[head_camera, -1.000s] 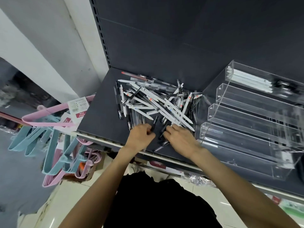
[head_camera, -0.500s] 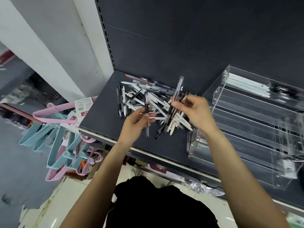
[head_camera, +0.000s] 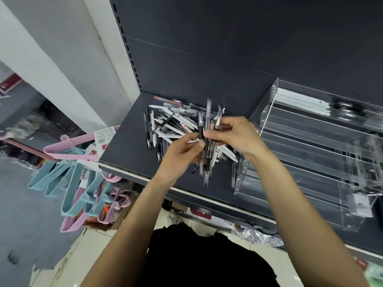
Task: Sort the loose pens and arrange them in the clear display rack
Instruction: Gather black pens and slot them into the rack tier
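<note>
1. Both hands are up over the pile. The right hand (head_camera: 234,135) has its fingers curled round a small bunch of clear-barrelled pens (head_camera: 207,125) with dark grips, held roughly upright, and the left hand (head_camera: 182,151) pinches the same bunch lower down, thumb against the barrels. Looks to me like evening them up before they go anywhere.

2. The rest of the loose pens (head_camera: 176,125) sit in a messy heap on the dark shelf (head_camera: 124,146), just behind and under the hands. It's a mix of white-bodied ones, clear ones with black grips and one with a reddish cap at the back. A few lie apart along the left edge of the heap.

3. The clear display rack (head_camera: 310,141) stands on the same shelf just to the right of the heap. Its top tier has a row of white pens in it plus something dark further right, too blurry to call. The lower tiers look empty as far as I can tell, though clear plastic makes that hard to judge.

4. So progress-wise: early days. One tier partly filled, one bunch in hand, most of the heap unsorted.

5. Off to the left, pink and blue hangers (head_camera: 70,183) dangle below shelf level, nothing to do with the job.
</note>
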